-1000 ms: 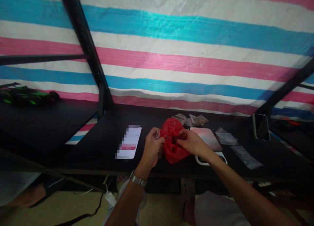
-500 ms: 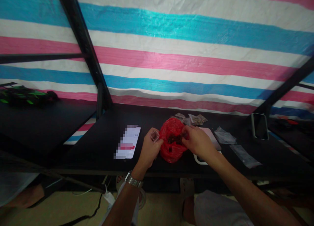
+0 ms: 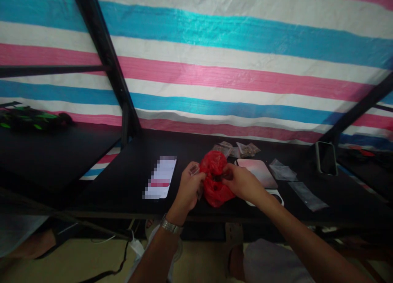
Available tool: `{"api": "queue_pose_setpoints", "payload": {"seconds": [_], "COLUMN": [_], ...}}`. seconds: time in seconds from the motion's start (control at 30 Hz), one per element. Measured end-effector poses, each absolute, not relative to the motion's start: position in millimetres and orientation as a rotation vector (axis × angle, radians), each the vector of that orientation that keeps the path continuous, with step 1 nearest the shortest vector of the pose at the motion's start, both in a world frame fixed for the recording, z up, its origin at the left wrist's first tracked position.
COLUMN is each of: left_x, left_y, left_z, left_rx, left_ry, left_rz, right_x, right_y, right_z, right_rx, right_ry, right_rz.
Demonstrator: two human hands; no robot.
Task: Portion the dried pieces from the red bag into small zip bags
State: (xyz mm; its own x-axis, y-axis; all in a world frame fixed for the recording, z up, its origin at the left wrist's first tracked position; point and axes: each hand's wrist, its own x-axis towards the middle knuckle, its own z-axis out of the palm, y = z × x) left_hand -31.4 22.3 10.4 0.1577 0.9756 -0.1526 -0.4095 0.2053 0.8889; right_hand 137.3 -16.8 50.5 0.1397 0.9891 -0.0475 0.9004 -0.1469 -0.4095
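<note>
Change: since half a second ago, my right hand (image 3: 242,184) has slipped lower on the red plastic bag (image 3: 215,180), uncovering more of the pink-topped scale (image 3: 259,172) behind it.
Left hand (image 3: 188,191): fingers curled, pinching the bag's left edge together with a small clear pouch (image 3: 194,169); metal watch (image 3: 171,226) on the wrist.
Right hand: thumb and fingertips pressed together on the bag's mouth, over something dark, possibly its contents; dim light prevents certainty.
Bag: crinkled, glossy, bunched, resting on the black table (image 3: 129,180) near its front edge.
Open room: bare tabletop between the bag and the white phone (image 3: 161,178) to the left.
Right side: flat clear sachets (image 3: 294,185), well apart from my hands; dark phone (image 3: 326,158) propped upright.
Behind: filled sachets (image 3: 238,149) along the striped woven tarp (image 3: 215,70).
</note>
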Motion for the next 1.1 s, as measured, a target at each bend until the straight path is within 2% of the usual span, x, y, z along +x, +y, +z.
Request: {"api": "queue_pose_setpoints", "payload": {"seconds": [0.63, 1.1], "left_x": [-36, -51], "left_y": [29, 36], "left_z": [7, -2], "left_rx": [0.828, 1.259], "left_ry": [0.876, 1.162], "left_rz": [1.304, 1.599], "right_x": [138, 121], "right_y": [13, -6], "right_z": [40, 80], "right_rx": [-1.855, -1.717], "right_ry": [-1.303, -1.300], "right_rz": [0.920, 0.965]}}
